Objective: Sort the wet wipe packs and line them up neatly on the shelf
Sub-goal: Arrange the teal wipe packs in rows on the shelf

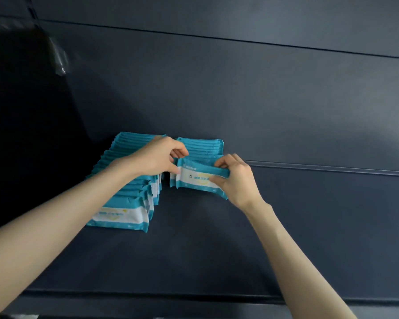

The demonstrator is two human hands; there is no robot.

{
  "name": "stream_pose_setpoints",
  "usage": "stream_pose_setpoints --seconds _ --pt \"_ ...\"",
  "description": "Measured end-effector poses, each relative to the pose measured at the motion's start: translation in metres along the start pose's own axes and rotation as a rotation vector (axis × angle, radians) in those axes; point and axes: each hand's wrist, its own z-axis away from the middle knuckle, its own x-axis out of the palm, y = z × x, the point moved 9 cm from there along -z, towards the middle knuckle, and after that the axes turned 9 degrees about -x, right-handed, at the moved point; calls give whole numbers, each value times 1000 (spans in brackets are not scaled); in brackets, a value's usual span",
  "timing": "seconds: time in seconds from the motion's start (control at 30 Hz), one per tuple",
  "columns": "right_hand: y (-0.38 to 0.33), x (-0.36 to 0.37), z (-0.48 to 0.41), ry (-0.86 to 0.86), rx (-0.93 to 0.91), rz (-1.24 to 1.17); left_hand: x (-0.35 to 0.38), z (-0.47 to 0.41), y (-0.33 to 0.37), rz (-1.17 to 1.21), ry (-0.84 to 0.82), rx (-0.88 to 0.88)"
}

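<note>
Forearms (55,226) out; left hand (158,157), right hand (237,178) pinching ends of pack (194,178). Seemingly tilted; liable to topple left row (124,203) if nudged.

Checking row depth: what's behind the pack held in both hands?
A short row of teal packs behind the held pack, toward the back wall. The left hand hides part; count unclear.

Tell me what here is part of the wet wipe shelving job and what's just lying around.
Job: left row of packs, right row of packs, front pack pinched by left hand and right hand, shelf.
Lying about: clear plastic scrap, up on the left.
</note>
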Motion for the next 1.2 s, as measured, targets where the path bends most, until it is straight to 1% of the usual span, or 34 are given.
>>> stream_pose_setpoints --seconds 0.1,0.23,0.3,0.37,0.43,0.53,0.67,0.8,1.03,1.13,1.2 --pt "-10 12 -3 -14 -49 177 1 1 -2 -20 -5 33" --pt "-18 12 1 107 -129 340 1 2 3 -80 50 95" --pt "-15 11 5 134 -118 375 3 2 7 -158 81 131" --pt "-8 14 8 79 -88 354 4 3 8 -281 125 143" --pt "-1 21 10 -30 -58 346 7 1 9 -416 138 145" --pt "6 30 10 -147 -20 386 21 -5 5 -548 15 117" --pt "10 30 4 -205 0 439 40 -13 1 -670 -130 92" --pt "16 29 -1 -224 7 503 48 -16 2 -719 -150 64" --pt "13 29 3 -234 31 512 48 -13 4 -745 -152 51" --pt "7 24 6 -236 67 450 42 -10 7 -735 -135 56" --pt "-2 11 11 -184 83 399 34 -4 15 -689 -86 59"
